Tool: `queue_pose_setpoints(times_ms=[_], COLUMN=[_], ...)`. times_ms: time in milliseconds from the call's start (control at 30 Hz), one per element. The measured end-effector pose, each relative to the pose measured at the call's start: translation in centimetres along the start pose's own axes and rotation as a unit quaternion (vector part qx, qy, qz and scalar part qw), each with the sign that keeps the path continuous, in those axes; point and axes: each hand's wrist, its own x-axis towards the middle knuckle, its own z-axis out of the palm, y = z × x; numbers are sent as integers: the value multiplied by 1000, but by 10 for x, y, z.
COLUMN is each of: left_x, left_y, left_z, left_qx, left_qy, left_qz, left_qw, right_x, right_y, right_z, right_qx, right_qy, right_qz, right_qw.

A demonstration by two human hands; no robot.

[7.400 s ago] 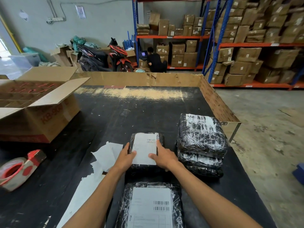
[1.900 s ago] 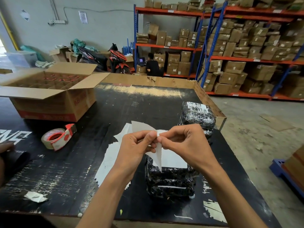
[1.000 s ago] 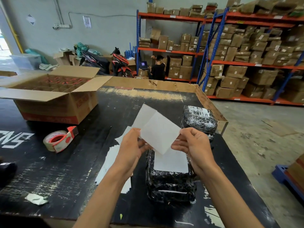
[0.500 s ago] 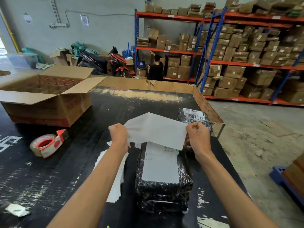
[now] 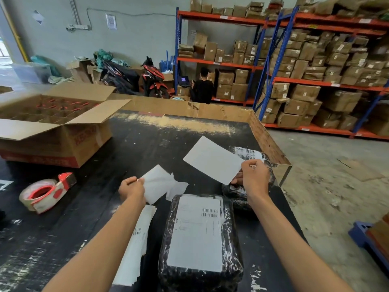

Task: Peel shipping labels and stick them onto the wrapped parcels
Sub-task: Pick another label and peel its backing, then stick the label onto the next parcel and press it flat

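A blank-faced label (image 5: 212, 160) is pinched at its near corner by the right hand (image 5: 253, 178), held up beyond the labelled parcel (image 5: 200, 239). The left hand (image 5: 131, 188) pinches a white backing sheet (image 5: 156, 184), apart from the label, above loose sheets (image 5: 136, 239).

parcel label (image 5: 197, 232): barcode top right, printed lines below, too small to read
loose label sheets (image 5: 137, 234): small barcode, text unreadable
cardboard box (image 5: 84, 137): red lettering on side, starts "KE", rest unclear
sheet in right hand (image 5: 213, 160): blank side showing
sheet in left hand (image 5: 156, 184): blank
wall notice (image 5: 111, 21): print too small to read
surface (image 5: 4, 184): white painted mark at left edge, cut off, unreadable
shelf cartons (image 5: 305, 92): white stickers, unreadable
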Motion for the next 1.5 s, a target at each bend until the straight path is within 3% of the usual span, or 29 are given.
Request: queue_pose_setpoints(times_ms=[133,333,533,600,733,867,1000,1133,1233,1500], left_x=[13,9,-1,-15,-72,-117,-137,-148,-157,-176], left_y=[-8,-6,6,23,71,93,103,105,103,84], left_z=[9,17,13,15,14,10,6,1,-3,1], left_qx=[38,83,103,103,115,101,68,52,34,57], left_qy=[35,28,-10,-70,-283,-403,-447,-468,-469,-435], left_qz=[-22,8,86,139,156,95,55,60,77,161], left_qw=[998,996,991,983,939,905,890,880,879,884], right_x=[8,9,1,-3,-19,-36,-50,-63,-76,-102], right_y=[6,18,12,6,-12,-27,-36,-39,-38,-15], right_z=[13,25,36,39,43,42,31,16,6,-17], right_qx=[4,-16,-2,-9,-34,-94,-185,-237,-259,-317], right_qy=[-28,-69,-85,-79,-74,-78,-90,-62,-41,-83], right_qz=[5,13,-18,-61,-177,-327,-466,-537,-543,-432], right_qw=[1000,997,996,995,981,937,861,807,798,840])
